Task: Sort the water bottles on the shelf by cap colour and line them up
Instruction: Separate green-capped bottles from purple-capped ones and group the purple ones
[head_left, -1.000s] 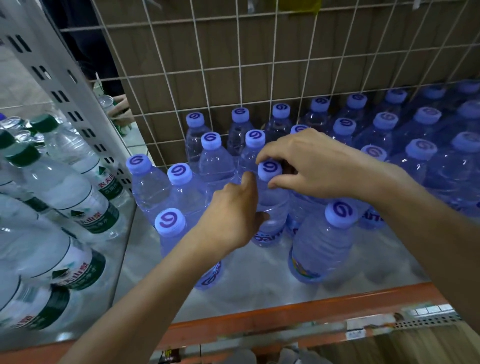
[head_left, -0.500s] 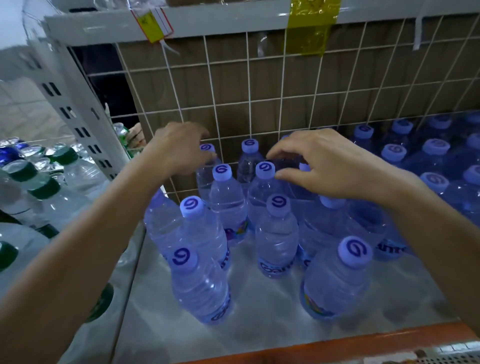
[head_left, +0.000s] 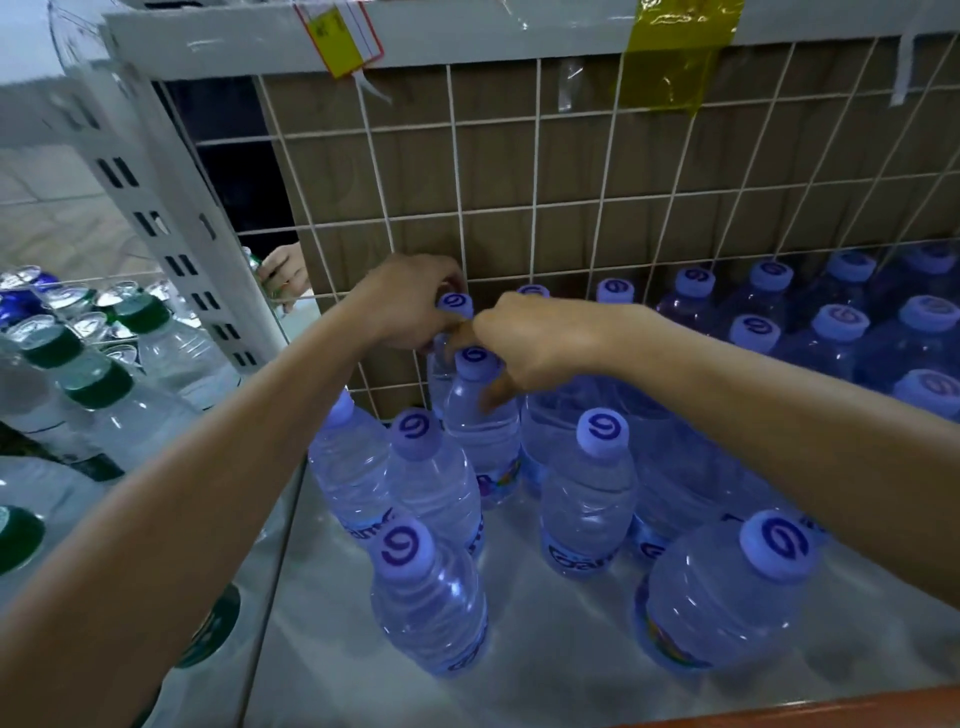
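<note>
Several clear water bottles with purple caps stand on the grey shelf (head_left: 561, 654). My left hand (head_left: 405, 301) reaches to the back by the wire grid and grips the neck of a back-row bottle whose purple cap (head_left: 455, 303) shows beside my fingers. My right hand (head_left: 535, 348) curls round the neck of the bottle in front of it (head_left: 480, 415), just below its cap. Closer to me stand three more purple-capped bottles (head_left: 426, 587), (head_left: 587, 493), (head_left: 727, 592). Bottles with green caps (head_left: 98, 384) fill the neighbouring bay on the left.
A white wire grid (head_left: 540, 197) backs the shelf, and a perforated grey upright (head_left: 171, 244) divides the two bays. More purple-capped bottles (head_left: 841, 332) crowd the right. Another person's hand (head_left: 283, 275) shows behind the upright. An orange rail (head_left: 831, 712) edges the shelf front.
My left hand has gone from the front bottle to the back row by the grid. My right hand has shifted left onto the bottle just in front of it. The view has tilted up.
</note>
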